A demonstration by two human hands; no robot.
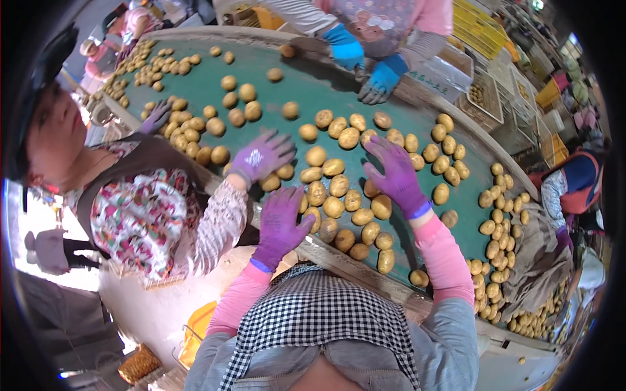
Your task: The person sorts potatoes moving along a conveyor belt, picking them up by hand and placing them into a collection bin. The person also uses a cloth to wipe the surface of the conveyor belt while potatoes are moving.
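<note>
Both my hands wear purple gloves over a green conveyor belt [303,234] strewn with potatoes. My left hand [281,220] lies palm down at the belt's near edge, its fingers apart, beside a group of potatoes [333,207]. To the right, my right hand [395,176] reaches further over the belt, fingers spread. Its fingertips are close to a potato [368,137], and another potato [371,188] shows partly beneath its palm. Whether the fingers touch these is hard to tell. Neither hand grips anything that I can see.
A co-worker's gloved hand [263,155] is just beyond my left hand. Across the belt are another worker's blue-gloved hands [384,78]. Many potatoes [498,239] gather at the belt's right end, near a grey cloth [530,259]. A yellow crate [477,27] stands behind.
</note>
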